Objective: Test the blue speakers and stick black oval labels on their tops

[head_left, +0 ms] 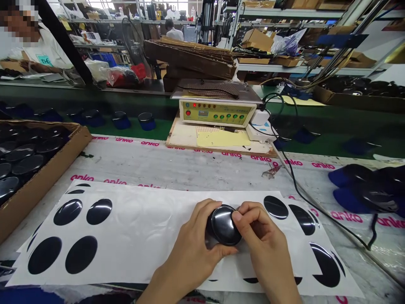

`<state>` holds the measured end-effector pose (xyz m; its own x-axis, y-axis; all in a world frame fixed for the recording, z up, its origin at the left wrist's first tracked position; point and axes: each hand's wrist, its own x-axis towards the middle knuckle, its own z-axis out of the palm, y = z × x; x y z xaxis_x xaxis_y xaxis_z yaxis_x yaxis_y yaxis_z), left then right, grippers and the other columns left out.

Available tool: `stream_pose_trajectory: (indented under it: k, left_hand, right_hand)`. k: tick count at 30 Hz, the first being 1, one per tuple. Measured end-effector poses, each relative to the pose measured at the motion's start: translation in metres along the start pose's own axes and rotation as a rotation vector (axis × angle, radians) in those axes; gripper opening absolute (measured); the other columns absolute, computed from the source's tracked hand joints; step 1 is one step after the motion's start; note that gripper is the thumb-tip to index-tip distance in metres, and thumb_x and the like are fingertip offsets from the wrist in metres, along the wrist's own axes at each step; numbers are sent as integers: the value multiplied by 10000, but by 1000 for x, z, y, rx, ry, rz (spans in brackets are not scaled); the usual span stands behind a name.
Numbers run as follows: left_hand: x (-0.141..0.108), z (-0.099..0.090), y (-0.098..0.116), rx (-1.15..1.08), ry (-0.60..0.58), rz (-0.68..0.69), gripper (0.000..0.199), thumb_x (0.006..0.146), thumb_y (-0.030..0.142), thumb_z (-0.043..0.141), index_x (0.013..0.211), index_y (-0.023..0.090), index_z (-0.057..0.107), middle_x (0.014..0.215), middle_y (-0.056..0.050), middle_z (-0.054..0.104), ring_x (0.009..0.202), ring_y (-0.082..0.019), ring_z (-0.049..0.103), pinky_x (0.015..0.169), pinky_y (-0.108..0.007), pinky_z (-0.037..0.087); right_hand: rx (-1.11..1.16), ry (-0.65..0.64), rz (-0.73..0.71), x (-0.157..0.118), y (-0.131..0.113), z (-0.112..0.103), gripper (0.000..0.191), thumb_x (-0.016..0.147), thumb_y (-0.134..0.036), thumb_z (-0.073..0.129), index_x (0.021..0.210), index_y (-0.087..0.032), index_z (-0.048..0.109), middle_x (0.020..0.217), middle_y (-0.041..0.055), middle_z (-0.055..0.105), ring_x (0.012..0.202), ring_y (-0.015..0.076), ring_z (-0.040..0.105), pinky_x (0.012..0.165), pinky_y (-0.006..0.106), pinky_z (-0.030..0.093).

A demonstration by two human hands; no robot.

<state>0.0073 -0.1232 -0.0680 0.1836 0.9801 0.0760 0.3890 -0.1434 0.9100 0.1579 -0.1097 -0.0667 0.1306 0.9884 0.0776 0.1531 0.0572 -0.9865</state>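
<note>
My left hand [194, 247] is wrapped round a round black part [225, 223] with a glossy, dish-like top, its fingers on the left side and its thumb under the near edge. At the part's upper right rim, my right hand [264, 240] pinches with thumb and index finger. Whether a thin film or sticker lies between those fingertips cannot be made out. Both hands are above a white sheet [136, 236] bearing glossy black round stickers, such as the sticker [81, 254] at the left and the sticker [276, 207] at the right.
A cardboard box [76, 145] of black round parts stands at the left. Several blue-and-black parts [363, 188] lie at the right. Behind is a control box [218, 113] on a wooden board, with a cable [332, 230] running rightward. Blue parts line a green conveyor [133, 124]. A co-worker [47, 46] is across it.
</note>
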Motion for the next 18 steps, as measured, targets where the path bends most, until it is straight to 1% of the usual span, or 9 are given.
stream_pose_trajectory:
  k: [4,10,15,18]
  left_hand:
    - [-1,1,-2,5,11,14,673,736,286,791,1252,388,372,1292,29,488,1208,-174,514,998,-311,468]
    - [-2,0,-5,24,4,43,653,785,311,746,1286,412,340,1318,25,467,1250,-173,476,1001,-308,470]
    - [-3,1,-8,58,23,69,654,779,335,748,1287,393,341,1326,6,473,1257,-191,476,1014,-334,471]
    - [-4,3,-10,95,47,85,663,776,318,751,1291,373,338,1325,-15,475,1259,-210,482,1019,-355,475]
  right_hand:
    - [-44,-7,-79,-2,5,0,216,859,-306,630,689,-209,539,859,15,525,797,152,536,677,257,453]
    - [-72,10,-139,-3,6,2,181,875,-270,614,721,-220,532,841,3,521,788,141,538,670,242,461]
    - [-124,15,-176,-6,5,2,182,894,-271,583,731,-222,518,837,0,512,773,141,538,659,255,459]
    - [-244,44,-221,-3,9,2,175,886,-296,590,745,-221,518,865,11,489,811,161,534,677,287,460]
